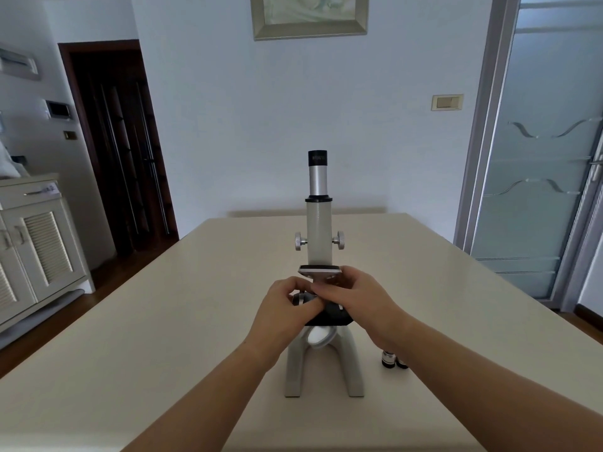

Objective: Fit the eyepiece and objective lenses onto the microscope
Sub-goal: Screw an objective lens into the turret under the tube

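Observation:
A grey microscope (319, 230) stands upright in the middle of the cream table (163, 321). A black and silver eyepiece (317, 172) sits in the top of its tube. Both my hands meet under the tube, at the nosepiece above the black stage (336, 316). My left hand (287, 308) has its fingers curled round something small there, which the fingers hide. My right hand (355, 295) reaches in from the right and pinches at the same spot. Two loose objective lenses (394, 359) stand on the table right of the base, partly behind my right forearm.
The microscope's horseshoe base (323, 370) and round mirror (318, 337) face me. A white cabinet (36, 243) stands at the left, a dark door (120, 151) behind it, and a frosted glass door (541, 158) at the right.

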A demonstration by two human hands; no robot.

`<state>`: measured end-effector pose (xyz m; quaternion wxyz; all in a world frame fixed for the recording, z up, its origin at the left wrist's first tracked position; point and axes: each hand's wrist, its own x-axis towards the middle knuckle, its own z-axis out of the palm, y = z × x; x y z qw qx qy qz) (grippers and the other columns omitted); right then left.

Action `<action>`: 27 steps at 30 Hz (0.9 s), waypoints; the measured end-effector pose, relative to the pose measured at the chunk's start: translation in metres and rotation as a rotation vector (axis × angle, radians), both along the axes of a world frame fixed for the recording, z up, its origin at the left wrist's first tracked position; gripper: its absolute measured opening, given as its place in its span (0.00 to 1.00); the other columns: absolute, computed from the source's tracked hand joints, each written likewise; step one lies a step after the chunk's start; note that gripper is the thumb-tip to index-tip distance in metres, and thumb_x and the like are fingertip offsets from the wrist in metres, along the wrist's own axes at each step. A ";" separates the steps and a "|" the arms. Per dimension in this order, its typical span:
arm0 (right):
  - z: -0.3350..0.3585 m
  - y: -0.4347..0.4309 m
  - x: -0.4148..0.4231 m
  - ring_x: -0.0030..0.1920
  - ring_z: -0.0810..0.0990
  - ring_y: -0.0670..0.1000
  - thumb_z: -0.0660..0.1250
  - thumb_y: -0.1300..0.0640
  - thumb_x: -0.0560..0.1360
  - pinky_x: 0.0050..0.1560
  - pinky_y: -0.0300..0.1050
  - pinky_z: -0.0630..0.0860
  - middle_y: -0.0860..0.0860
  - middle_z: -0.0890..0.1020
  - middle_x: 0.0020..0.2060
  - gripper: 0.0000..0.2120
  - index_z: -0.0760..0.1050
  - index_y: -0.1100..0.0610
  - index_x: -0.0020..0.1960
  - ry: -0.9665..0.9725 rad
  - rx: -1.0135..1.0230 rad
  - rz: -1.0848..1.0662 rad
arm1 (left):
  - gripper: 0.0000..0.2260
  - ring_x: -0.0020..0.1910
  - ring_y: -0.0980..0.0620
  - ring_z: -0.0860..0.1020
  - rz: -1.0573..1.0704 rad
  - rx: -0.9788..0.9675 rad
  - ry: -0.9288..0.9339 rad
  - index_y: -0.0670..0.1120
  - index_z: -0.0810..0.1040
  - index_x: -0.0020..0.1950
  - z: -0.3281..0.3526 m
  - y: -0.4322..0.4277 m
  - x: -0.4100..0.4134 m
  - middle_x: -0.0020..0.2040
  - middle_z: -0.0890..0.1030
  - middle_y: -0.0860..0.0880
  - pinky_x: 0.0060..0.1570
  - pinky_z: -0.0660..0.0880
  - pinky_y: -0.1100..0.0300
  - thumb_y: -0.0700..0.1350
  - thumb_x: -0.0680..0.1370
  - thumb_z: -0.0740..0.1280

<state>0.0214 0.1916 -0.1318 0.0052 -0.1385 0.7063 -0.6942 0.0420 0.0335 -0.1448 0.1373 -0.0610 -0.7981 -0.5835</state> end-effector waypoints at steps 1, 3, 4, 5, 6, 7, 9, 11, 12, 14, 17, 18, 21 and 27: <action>0.000 0.001 0.000 0.52 0.89 0.52 0.77 0.55 0.74 0.58 0.49 0.83 0.52 0.90 0.51 0.13 0.84 0.55 0.58 0.005 0.007 0.001 | 0.05 0.49 0.55 0.81 0.001 -0.002 0.001 0.55 0.82 0.49 0.000 -0.001 0.000 0.55 0.82 0.50 0.43 0.76 0.68 0.48 0.74 0.73; 0.001 0.002 0.000 0.52 0.89 0.51 0.76 0.56 0.75 0.58 0.48 0.83 0.52 0.90 0.50 0.12 0.85 0.55 0.58 0.014 0.017 0.005 | 0.05 0.47 0.57 0.81 -0.003 0.007 0.004 0.56 0.82 0.49 0.000 -0.001 0.001 0.54 0.82 0.52 0.39 0.75 0.72 0.49 0.74 0.74; 0.001 0.002 0.001 0.52 0.89 0.51 0.75 0.57 0.76 0.57 0.47 0.83 0.52 0.90 0.50 0.11 0.85 0.55 0.58 0.018 0.020 0.010 | 0.05 0.47 0.58 0.81 -0.006 0.012 0.005 0.57 0.82 0.49 0.001 -0.001 0.001 0.54 0.82 0.52 0.39 0.75 0.72 0.49 0.74 0.74; 0.001 0.002 0.001 0.52 0.89 0.51 0.74 0.57 0.77 0.56 0.45 0.83 0.51 0.90 0.50 0.10 0.85 0.54 0.58 0.021 0.023 0.015 | 0.05 0.49 0.58 0.81 -0.010 0.017 0.006 0.57 0.82 0.49 0.000 -0.001 0.001 0.55 0.82 0.52 0.41 0.75 0.71 0.49 0.75 0.73; 0.001 0.003 0.001 0.52 0.89 0.50 0.73 0.57 0.78 0.54 0.43 0.83 0.51 0.90 0.50 0.10 0.85 0.54 0.58 0.025 0.026 0.022 | 0.05 0.50 0.58 0.80 -0.013 0.023 0.006 0.57 0.82 0.49 0.000 -0.001 0.001 0.56 0.81 0.53 0.44 0.75 0.70 0.49 0.75 0.73; 0.001 0.003 0.001 0.52 0.89 0.50 0.72 0.58 0.78 0.53 0.42 0.83 0.51 0.90 0.49 0.10 0.85 0.53 0.58 0.026 0.025 0.029 | 0.04 0.52 0.58 0.80 -0.014 0.030 0.003 0.57 0.83 0.49 0.000 -0.001 0.001 0.56 0.81 0.53 0.46 0.74 0.69 0.49 0.75 0.73; 0.001 0.003 0.002 0.52 0.89 0.50 0.71 0.58 0.79 0.53 0.41 0.82 0.52 0.90 0.49 0.09 0.86 0.54 0.58 0.026 0.020 0.041 | 0.04 0.54 0.57 0.79 -0.010 0.044 -0.002 0.56 0.83 0.49 0.000 0.000 0.001 0.57 0.80 0.53 0.48 0.73 0.68 0.50 0.75 0.73; 0.001 0.004 0.001 0.53 0.88 0.51 0.71 0.58 0.79 0.56 0.44 0.82 0.52 0.90 0.50 0.09 0.86 0.54 0.58 0.021 0.017 0.049 | 0.04 0.54 0.56 0.79 -0.004 0.045 -0.007 0.55 0.83 0.49 0.000 0.000 0.001 0.57 0.80 0.53 0.48 0.73 0.67 0.51 0.75 0.74; 0.001 0.004 0.001 0.54 0.88 0.52 0.71 0.58 0.79 0.58 0.46 0.82 0.53 0.90 0.50 0.09 0.86 0.54 0.58 0.017 0.014 0.052 | 0.04 0.53 0.55 0.80 -0.001 0.044 -0.008 0.55 0.83 0.49 0.000 0.001 0.001 0.56 0.80 0.52 0.48 0.74 0.66 0.51 0.75 0.74; 0.000 0.004 0.000 0.55 0.88 0.53 0.71 0.58 0.79 0.61 0.49 0.82 0.53 0.90 0.51 0.09 0.85 0.55 0.58 0.010 0.004 0.049 | 0.04 0.53 0.53 0.81 0.004 0.055 -0.011 0.54 0.83 0.48 0.000 0.001 0.001 0.56 0.81 0.50 0.49 0.76 0.64 0.50 0.75 0.74; -0.001 0.003 -0.001 0.54 0.88 0.52 0.74 0.56 0.77 0.60 0.50 0.82 0.52 0.90 0.51 0.11 0.84 0.54 0.58 0.001 -0.017 0.050 | 0.05 0.54 0.50 0.82 0.000 0.057 -0.018 0.53 0.83 0.50 0.000 0.002 0.001 0.56 0.82 0.47 0.55 0.80 0.57 0.48 0.75 0.74; -0.001 0.002 -0.001 0.54 0.88 0.52 0.75 0.56 0.76 0.59 0.49 0.82 0.51 0.90 0.51 0.11 0.84 0.54 0.59 -0.001 -0.021 0.055 | 0.05 0.54 0.49 0.82 0.000 0.054 -0.019 0.52 0.83 0.50 0.000 0.002 0.001 0.56 0.82 0.47 0.56 0.80 0.55 0.47 0.75 0.73; -0.002 0.000 -0.001 0.53 0.89 0.52 0.76 0.56 0.75 0.61 0.51 0.82 0.52 0.90 0.51 0.13 0.84 0.55 0.59 -0.002 -0.019 0.045 | 0.06 0.55 0.49 0.82 -0.004 0.049 -0.018 0.51 0.83 0.51 0.000 0.002 0.001 0.57 0.82 0.47 0.58 0.80 0.53 0.45 0.75 0.72; -0.002 0.001 0.000 0.55 0.88 0.55 0.73 0.57 0.78 0.64 0.56 0.81 0.55 0.89 0.52 0.11 0.85 0.56 0.59 0.002 0.002 0.028 | 0.07 0.53 0.58 0.79 -0.009 -0.005 0.026 0.56 0.82 0.51 0.000 0.001 0.003 0.57 0.79 0.53 0.45 0.74 0.72 0.46 0.75 0.73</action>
